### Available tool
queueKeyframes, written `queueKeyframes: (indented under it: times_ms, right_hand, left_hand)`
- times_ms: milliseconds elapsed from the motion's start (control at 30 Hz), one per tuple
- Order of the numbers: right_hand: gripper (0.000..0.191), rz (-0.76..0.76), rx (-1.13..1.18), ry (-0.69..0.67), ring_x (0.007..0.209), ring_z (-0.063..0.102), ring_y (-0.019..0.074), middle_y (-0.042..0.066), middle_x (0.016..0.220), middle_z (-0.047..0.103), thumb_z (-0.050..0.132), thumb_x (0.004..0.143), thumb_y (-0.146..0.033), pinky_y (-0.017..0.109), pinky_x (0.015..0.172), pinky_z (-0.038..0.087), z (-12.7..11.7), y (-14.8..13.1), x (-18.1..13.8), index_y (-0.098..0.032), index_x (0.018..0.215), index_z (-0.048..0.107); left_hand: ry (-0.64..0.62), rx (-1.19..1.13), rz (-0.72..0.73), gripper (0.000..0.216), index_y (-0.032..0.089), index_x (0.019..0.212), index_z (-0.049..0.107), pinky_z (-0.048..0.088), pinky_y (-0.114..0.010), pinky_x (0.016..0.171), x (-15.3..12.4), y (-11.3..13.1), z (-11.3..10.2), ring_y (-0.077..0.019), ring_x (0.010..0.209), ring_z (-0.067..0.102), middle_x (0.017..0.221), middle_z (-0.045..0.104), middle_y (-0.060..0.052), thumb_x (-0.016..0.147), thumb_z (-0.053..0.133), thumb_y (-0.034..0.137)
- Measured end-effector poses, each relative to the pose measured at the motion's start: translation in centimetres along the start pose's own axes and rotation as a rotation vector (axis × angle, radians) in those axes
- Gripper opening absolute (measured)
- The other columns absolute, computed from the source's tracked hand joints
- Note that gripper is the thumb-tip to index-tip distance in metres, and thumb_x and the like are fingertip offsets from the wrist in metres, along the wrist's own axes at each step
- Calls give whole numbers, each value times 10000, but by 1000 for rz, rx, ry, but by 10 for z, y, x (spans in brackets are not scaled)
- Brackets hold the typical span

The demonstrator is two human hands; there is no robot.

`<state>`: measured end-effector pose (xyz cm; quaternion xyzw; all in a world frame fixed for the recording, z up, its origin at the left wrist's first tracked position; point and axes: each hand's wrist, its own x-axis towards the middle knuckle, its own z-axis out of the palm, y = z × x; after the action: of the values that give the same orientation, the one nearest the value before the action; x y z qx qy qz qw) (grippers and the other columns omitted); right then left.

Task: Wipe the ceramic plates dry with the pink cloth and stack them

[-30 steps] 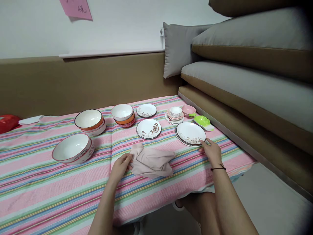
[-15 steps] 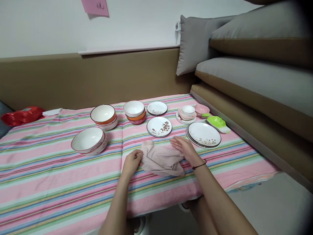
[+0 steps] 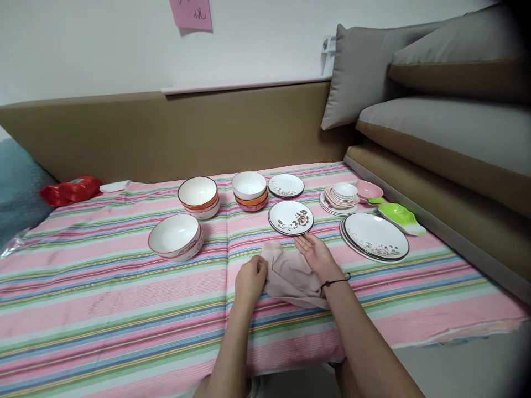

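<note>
A crumpled beige cloth (image 3: 296, 276) lies on the striped pink tablecloth (image 3: 124, 309) in front of me. At its left edge, my left hand (image 3: 251, 278) is closed, with the cloth pinched between thumb and fingers. My right hand (image 3: 317, 255) rests over the cloth's right part, palm turned up and fingers stretched out. Its fingertips reach the front rim of a small stack of white plates with brown flowers (image 3: 286, 217); whether they touch it I cannot tell. A stack of larger flowered plates (image 3: 375, 235) sits to the right of this hand.
Stacked bowls (image 3: 198, 193), red-rimmed bowls (image 3: 174, 237) and another bowl stack (image 3: 249, 187) stand left. Farther back are more plates (image 3: 286, 185). Small white dishes (image 3: 344, 191), a pink bowl (image 3: 368, 190) and a green dish (image 3: 398, 215) sit right, beside stacked cushions (image 3: 448, 132).
My right hand has turned its palm upward and moved to the front rim of the small flowered plates. The left hand stays on the cloth's edge. The view has swung left.
</note>
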<state>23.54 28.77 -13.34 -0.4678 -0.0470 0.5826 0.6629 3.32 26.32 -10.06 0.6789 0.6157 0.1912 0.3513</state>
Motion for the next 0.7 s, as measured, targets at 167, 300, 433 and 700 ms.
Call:
queueKeyframes:
  times_ms: [167,300,433,700]
  right_hand:
    - [43,-15,-56,46,867,696,164,81,878,705,578,852,-206,270,819,573,2,2,-4,-175,870,603]
    - [125,-22,-148,61,805,713,183,82,848,712,604,856,-252,291,775,587,9,-3,-7,-162,941,590]
    - [234,-8,-306,99,624,704,211,84,689,694,659,825,-303,296,583,593,20,-10,-1,-128,963,587]
    - [97,-61,-498,173,352,498,93,24,453,601,588,815,-148,156,331,386,22,-2,-7,-138,719,573]
  left_hand:
    - [-26,27,0,193,213,839,602,316,-267,579,-2,4,-2,-182,617,580,694,649,-34,884,426,278]
    - [-27,37,-2,193,213,811,592,302,-273,579,-2,5,-3,-192,644,581,711,654,-46,885,428,282]
    - [-34,45,12,208,209,765,583,297,-276,574,1,5,-5,-191,618,573,667,640,-43,883,423,269]
    - [33,-243,65,217,205,828,620,373,-267,577,10,-6,-11,-180,610,588,665,634,-24,862,454,340]
